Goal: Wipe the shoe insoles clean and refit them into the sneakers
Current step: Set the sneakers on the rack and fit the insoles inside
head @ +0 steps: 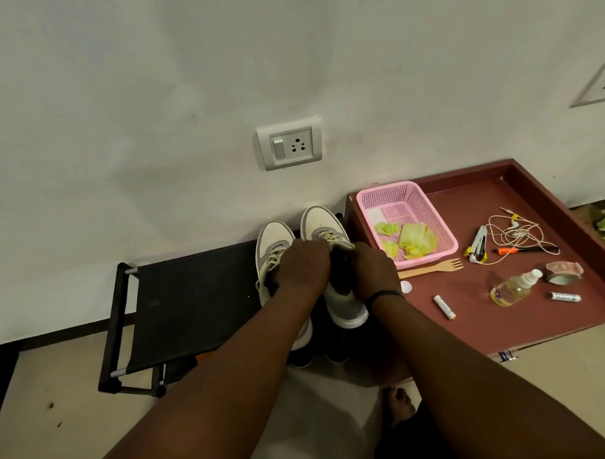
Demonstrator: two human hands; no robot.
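Note:
Two white and grey sneakers stand side by side on a black fabric shoe rack (180, 302), toes to the wall. The left sneaker (273, 240) is partly covered by my left arm. My left hand (304, 263) rests over the laces and opening between the two shoes. My right hand (373, 271) grips the collar of the right sneaker (323, 221), whose heel (348, 310) shows below my hands. A dark shape sits between my hands at that shoe's opening; whether it is an insole I cannot tell.
A maroon tray table (503, 318) at right holds a pink basket (389, 195) with green wipes (416, 240), a wooden fork (432, 267), a spray bottle (514, 287), tape roll, earphones, pens. Dark shoes sit under the rack. A wall socket (289, 144) is above.

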